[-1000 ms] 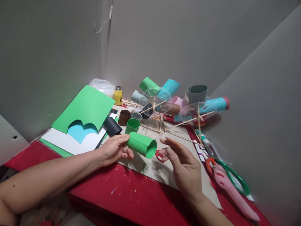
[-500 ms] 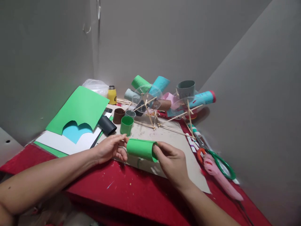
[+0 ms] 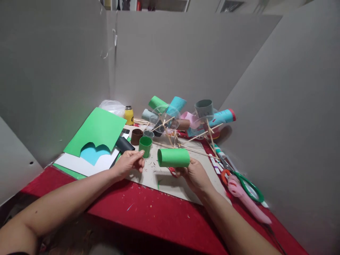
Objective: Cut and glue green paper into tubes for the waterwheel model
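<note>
A green paper tube [image 3: 174, 158] is held level in the air by my right hand [image 3: 192, 173], which grips it at its right end. Its open left end faces my left hand [image 3: 130, 164], which is apart from it, loosely curled with nothing visible in it. Just behind my left fingertips stands a short green paper ring [image 3: 145, 147]. Close to that are a brown paper ring [image 3: 136, 137], a grey one [image 3: 148, 134] and a black paper tube [image 3: 125, 144] lying on its side. Red scissor handles [image 3: 172, 171] show partly beneath the green tube, on the beige board [image 3: 170, 184].
Left lie stacked paper sheets, a cut green sheet [image 3: 98, 127] on top. Behind are a yellow bottle [image 3: 129, 116], wooden sticks [image 3: 196, 135] and several coloured tubes. Green-handled scissors [image 3: 249, 186] and a pink glue gun [image 3: 247, 202] lie right. Grey panels [image 3: 170, 63] enclose the red table [image 3: 148, 209].
My left hand has come away from the green tube. My right hand has raised and turned the tube so its open end faces left. The view has tilted up.
</note>
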### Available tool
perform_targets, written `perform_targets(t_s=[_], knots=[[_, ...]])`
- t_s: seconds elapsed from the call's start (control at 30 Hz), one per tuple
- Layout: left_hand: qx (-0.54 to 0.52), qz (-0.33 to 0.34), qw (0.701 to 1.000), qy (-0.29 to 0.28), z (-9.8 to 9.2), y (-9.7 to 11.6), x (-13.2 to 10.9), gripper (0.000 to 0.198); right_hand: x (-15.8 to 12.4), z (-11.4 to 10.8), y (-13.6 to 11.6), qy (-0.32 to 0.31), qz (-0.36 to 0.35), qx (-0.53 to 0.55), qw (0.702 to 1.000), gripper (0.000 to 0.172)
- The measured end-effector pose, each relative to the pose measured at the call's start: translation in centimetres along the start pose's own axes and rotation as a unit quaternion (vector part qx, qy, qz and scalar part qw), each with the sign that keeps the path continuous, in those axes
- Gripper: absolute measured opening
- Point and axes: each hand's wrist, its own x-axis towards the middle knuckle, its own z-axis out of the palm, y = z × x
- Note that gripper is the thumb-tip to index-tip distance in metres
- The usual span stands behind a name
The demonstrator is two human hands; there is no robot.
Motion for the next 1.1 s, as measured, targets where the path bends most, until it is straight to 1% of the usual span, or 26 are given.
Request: perform_targets(t_s=[0.1, 0.13, 0.23, 0.3, 0.37, 0.4, 0.43, 0.5, 0.57, 0.67, 0.77, 0.9, 1.1], knots=[[0.033, 0.024, 0.999, 0.0, 0.3, 0.1, -0.3, 0.03, 0.6, -0.4, 0.9, -0.03, 0.03, -0.002, 0.999, 0.024], [0.042, 0.03, 0.999, -0.003, 0.4, 0.0, -0.4, 0.033, 0.7, -0.4, 1.1, -0.041, 0.037, -0.003, 0.998, 0.024], [0.066, 0.041, 0.997, -0.023, 0.9, -0.4, -0.7, 0.05, 0.4, 0.0, 1.4, -0.075, 0.048, -0.004, 0.996, 0.023], [0.082, 0.044, 0.995, -0.037, 1.3, -1.0, -0.9, 0.051, -0.1, 0.5, 1.2, -0.099, 0.047, 0.0, 0.994, 0.021], [0.091, 0.042, 0.994, -0.051, 1.6, -1.5, -1.1, 0.038, -0.8, 1.2, 0.7, -0.119, 0.04, 0.01, 0.992, 0.026], [0.091, 0.038, 0.993, -0.06, 1.7, -1.7, -1.1, 0.028, -1.1, 1.6, 0.4, -0.123, 0.037, 0.017, 0.992, 0.032], [0.088, 0.034, 0.993, -0.067, 1.7, -1.8, -1.1, 0.019, -1.4, 1.9, 0.0, -0.123, 0.034, 0.023, 0.992, 0.038], [0.075, 0.026, 0.995, -0.069, 1.6, -1.7, -1.1, 0.011, -1.8, 2.4, -0.8, -0.105, 0.021, 0.039, 0.993, 0.038], [0.057, 0.023, 0.997, -0.051, 1.2, -1.2, -0.9, 0.014, -2.0, 2.6, -1.4, -0.073, 0.002, 0.053, 0.996, 0.037], [0.035, 0.022, 0.999, -0.019, 0.5, -0.3, -0.6, 0.024, -2.0, 2.7, -2.2, -0.029, -0.025, 0.062, 0.997, 0.041], [0.028, 0.013, 0.999, -0.012, 0.1, 0.3, -0.3, 0.032, -2.0, 2.6, -2.6, -0.009, -0.047, 0.063, 0.997, 0.041], [0.032, -0.013, 0.999, -0.019, -0.1, 0.2, 0.0, 0.038, -2.5, 3.0, -2.9, -0.007, -0.075, 0.052, 0.996, 0.043], [0.05, -0.032, 0.998, -0.029, -0.3, -0.1, 0.1, 0.031, -3.4, 3.9, -3.6, -0.042, -0.099, 0.012, 0.994, 0.059]])
